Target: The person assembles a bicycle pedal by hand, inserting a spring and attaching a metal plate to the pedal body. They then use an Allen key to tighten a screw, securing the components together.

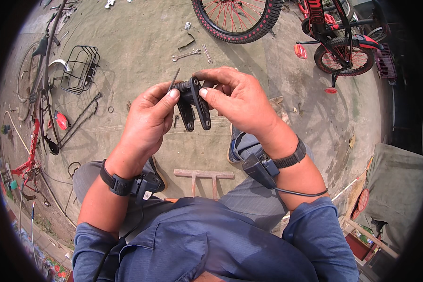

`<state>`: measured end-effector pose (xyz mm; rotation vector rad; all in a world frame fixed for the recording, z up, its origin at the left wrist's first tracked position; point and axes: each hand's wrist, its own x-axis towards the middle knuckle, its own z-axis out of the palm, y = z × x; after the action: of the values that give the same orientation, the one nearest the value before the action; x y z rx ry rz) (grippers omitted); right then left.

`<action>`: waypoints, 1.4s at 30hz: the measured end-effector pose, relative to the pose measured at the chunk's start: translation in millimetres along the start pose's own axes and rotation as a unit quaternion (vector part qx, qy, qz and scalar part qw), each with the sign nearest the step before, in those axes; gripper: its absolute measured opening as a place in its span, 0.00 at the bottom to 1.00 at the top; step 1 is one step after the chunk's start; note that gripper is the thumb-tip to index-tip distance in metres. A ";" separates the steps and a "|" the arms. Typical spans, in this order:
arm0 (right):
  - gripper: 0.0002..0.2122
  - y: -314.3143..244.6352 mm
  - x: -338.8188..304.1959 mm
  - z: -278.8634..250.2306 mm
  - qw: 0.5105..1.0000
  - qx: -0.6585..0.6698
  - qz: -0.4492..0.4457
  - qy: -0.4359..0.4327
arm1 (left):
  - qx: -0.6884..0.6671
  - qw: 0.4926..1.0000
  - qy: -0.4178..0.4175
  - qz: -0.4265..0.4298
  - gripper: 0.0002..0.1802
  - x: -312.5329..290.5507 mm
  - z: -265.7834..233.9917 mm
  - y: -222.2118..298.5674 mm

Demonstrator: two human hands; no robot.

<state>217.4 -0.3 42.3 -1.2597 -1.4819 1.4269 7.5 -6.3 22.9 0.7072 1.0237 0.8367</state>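
Observation:
Both my hands hold a black folding hex key set (200, 105) in front of me, above the ground. Two dark side plates with round bolted ends run down from a ribbed pivot at the top. One thin key sticks up and out beside my left thumb. My left hand (152, 110) is closed, thumb and fingers pinching the left side of the tool near that key. My right hand (239, 98) is also closed, its thumb pressed on the right plate and its fingers curled behind. The fingers partly hide the tool's far side.
Beyond my hands lie two wrenches (187, 55). A bicycle wheel (237, 35) and a small red-black bicycle (345, 55) are at the far right. A black wire basket (80, 69), a chain (82, 115) and a red bicycle frame (32, 155) are leftward. Between my legs stands a wooden piece (203, 174).

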 end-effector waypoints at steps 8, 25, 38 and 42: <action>0.19 -1.1 0.7 -0.3 0.998 0.038 0.049 -0.002 | 0.015 1.000 0.026 -0.003 0.16 0.4 1.2 0.9; 0.20 -0.9 3.4 -0.1 0.988 0.094 0.124 -0.020 | 0.099 0.994 0.035 0.032 0.16 -0.3 0.2 6.8; 0.21 -1.2 2.2 0.1 0.990 0.085 0.106 -0.024 | 0.097 0.994 0.053 -0.001 0.15 0.2 2.6 7.6; 0.20 1.1 3.5 1.8 0.992 0.084 0.090 -0.027 | 0.068 0.996 0.046 -0.024 0.15 -1.5 0.4 10.2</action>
<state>214.9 2.4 40.6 -1.2826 -1.2793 1.6791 4.8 -2.5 32.1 0.7614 1.1843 0.7679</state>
